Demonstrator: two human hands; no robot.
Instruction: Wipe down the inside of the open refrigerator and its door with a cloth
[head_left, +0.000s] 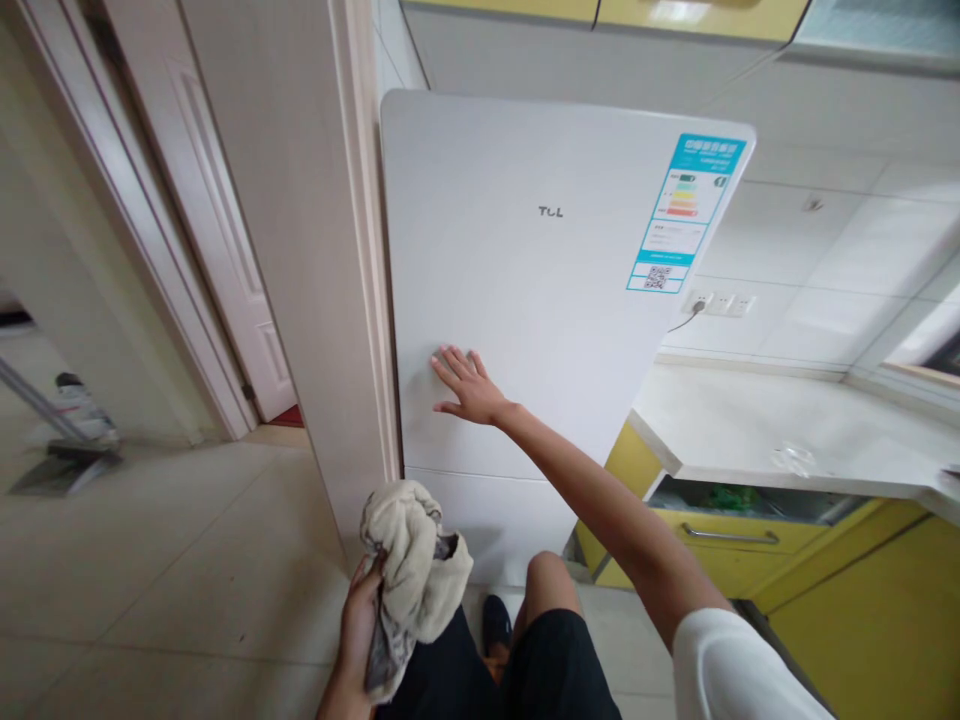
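Observation:
A tall white refrigerator with a TCL logo stands in front of me, its doors closed. My right hand reaches across to the left part of the upper door, fingers spread and laid flat against it. Low in front of my legs, my left hand grips a bunched cream and grey cloth. The cloth hides most of the left fingers. A blue-edged energy label is stuck on the door's upper right.
A wooden door frame runs close along the refrigerator's left side. To the right is a white countertop over yellow cabinets. A plug sits in the wall socket. A dustpan rests on the tiled floor at far left.

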